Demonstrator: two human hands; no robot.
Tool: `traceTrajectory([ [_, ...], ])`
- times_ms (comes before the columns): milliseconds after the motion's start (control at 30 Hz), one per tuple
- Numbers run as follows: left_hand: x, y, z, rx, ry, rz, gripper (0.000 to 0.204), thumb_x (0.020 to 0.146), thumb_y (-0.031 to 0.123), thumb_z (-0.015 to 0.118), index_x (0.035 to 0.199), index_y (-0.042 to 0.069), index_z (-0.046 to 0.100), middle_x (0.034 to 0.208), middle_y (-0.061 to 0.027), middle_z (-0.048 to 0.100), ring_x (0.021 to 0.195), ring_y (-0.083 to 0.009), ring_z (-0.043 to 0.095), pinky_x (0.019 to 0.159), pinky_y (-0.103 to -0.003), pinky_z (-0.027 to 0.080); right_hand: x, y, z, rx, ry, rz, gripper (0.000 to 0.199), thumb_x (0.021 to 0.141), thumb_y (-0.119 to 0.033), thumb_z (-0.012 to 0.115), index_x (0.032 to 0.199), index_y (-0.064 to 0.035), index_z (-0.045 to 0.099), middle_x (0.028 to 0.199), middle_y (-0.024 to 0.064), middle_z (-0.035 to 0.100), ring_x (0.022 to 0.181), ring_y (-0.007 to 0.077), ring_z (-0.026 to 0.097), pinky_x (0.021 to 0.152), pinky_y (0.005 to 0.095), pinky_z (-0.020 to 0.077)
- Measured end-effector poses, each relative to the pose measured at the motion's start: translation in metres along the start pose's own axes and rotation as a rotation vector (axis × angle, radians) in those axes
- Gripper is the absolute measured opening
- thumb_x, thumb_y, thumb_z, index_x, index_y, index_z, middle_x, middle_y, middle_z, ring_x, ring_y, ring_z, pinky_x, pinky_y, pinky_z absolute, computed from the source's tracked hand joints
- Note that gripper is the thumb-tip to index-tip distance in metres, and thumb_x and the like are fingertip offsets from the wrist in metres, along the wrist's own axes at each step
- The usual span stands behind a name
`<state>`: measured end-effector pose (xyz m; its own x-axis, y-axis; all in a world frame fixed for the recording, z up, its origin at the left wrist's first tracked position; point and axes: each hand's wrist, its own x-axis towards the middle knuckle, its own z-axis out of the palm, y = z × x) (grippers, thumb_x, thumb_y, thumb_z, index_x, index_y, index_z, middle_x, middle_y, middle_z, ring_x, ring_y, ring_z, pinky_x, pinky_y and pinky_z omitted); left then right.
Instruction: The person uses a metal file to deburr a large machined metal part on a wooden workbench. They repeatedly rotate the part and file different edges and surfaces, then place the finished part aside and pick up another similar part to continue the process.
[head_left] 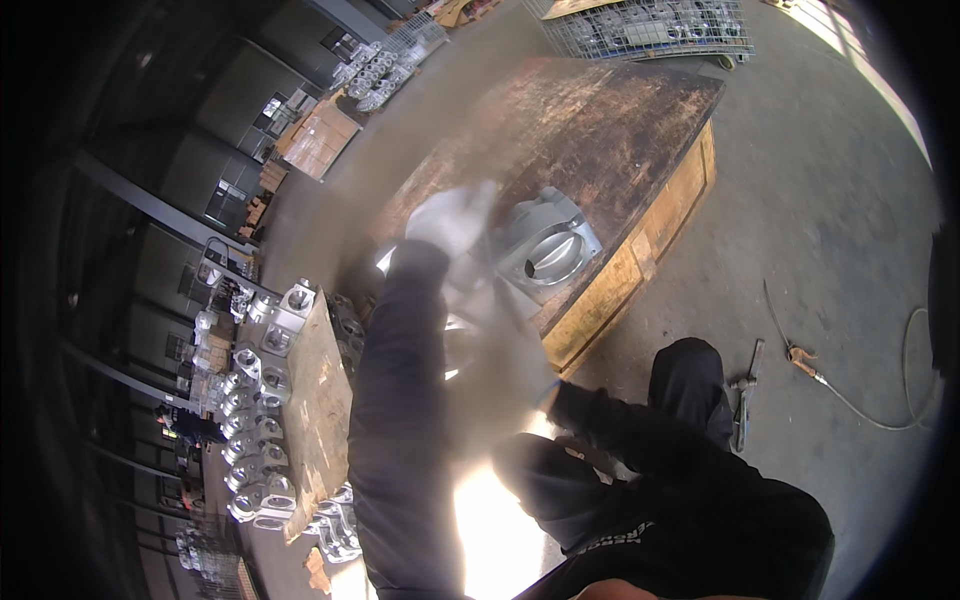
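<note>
1. The desk (pixel 610 135), a big wooden block with a worn, dark-stained top and paler plank sides, runs from the upper middle down to its near corner.
2. A silvery metal casting (pixel 552 245) with a large round opening sits on the desk by its right edge, toward the near corner.
3. The left hand (pixel 452 215) shows as a pale blur beyond its dark sleeve, over the desk to the left of the casting. I cannot tell how far open it is or whether it grips anything.
4. The right hand (pixel 535 388) is near the desk's near corner, mostly lost in a hazy smear. Its finger spread and any hold cannot be told either.
5. Between the hands is a blurred grey shape (pixel 490 300), just beside the casting in this view; its kind, and whether either hand touches it, cannot be made out.
6. Past the desk's far edge stands a wire cage (pixel 640 35) holding metal parts.
7. On the floor, off the desk's right edge, lie an air gun (pixel 801 362) with a hose (pixel 865 420) and, nearer the person's knee, a dark metal tool (pixel 744 395).
8. Off to the left, rows of similar castings (pixel 258 430) line the left edge of a wooden board (pixel 320 420).
</note>
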<state>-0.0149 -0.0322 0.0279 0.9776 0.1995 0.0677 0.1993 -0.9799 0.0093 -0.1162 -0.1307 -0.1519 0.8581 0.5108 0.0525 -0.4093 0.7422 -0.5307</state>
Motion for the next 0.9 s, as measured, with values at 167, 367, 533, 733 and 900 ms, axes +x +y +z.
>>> traceTrajectory([
  [167,-0.051,-0.060,0.000,-0.200,0.679,0.155,0.048,0.111,0.035,0.055,0.144,0.002,0.061,0.137,-0.0247,0.067,0.127,-0.0427,0.064,0.110,-0.047,0.050,0.002,-0.009,0.018,-0.070,0.007,-0.130,0.048,0.112,-0.020,0.055,0.158,-0.0078,0.049,0.113,0.0001,0.063,0.076,0.0064,0.053,0.069,0.0226,0.0484],
  [367,-0.133,-0.089,0.062,-0.903,0.598,-0.472,0.062,0.112,0.043,0.052,0.162,0.008,0.045,0.161,-0.0288,0.048,0.147,-0.0432,0.050,0.121,-0.046,0.041,0.000,-0.018,0.024,-0.407,-0.060,-0.358,0.053,0.114,-0.011,0.053,0.165,-0.0051,0.043,0.118,-0.0023,0.062,0.079,0.0038,0.046,0.071,0.0197,0.0469],
  [533,-0.138,-0.062,0.087,-1.455,0.529,-0.332,0.062,0.114,0.048,0.050,0.156,0.002,0.051,0.140,-0.0219,0.064,0.125,-0.0299,0.064,0.103,-0.042,0.053,0.005,-0.016,0.008,-0.296,-0.319,-0.423,0.055,0.114,-0.010,0.055,0.167,-0.0067,0.042,0.113,-0.0077,0.063,0.076,-0.0007,0.043,0.067,0.0164,0.0418],
  [733,-0.146,-0.025,0.098,-1.321,0.849,-0.395,0.056,0.114,0.049,0.050,0.135,0.000,0.066,0.114,-0.0169,0.074,0.103,-0.0268,0.068,0.093,-0.041,0.052,0.065,-0.105,-0.002,-1.117,-0.435,-0.308,0.050,0.114,-0.014,0.057,0.162,-0.0045,0.049,0.127,-0.0005,0.067,0.100,0.0031,0.054,0.096,0.0228,0.0471],
  [900,-0.180,-0.011,0.146,-1.044,0.802,-0.411,0.052,0.113,0.033,0.055,0.147,-0.006,0.058,0.138,-0.0242,0.068,0.125,-0.0345,0.066,0.103,-0.040,0.053,0.076,-0.191,0.046,-1.630,-0.862,-0.050,0.050,0.115,-0.021,0.055,0.162,-0.0062,0.049,0.137,0.0101,0.070,0.122,0.0131,0.062,0.109,0.0286,0.0493],
])
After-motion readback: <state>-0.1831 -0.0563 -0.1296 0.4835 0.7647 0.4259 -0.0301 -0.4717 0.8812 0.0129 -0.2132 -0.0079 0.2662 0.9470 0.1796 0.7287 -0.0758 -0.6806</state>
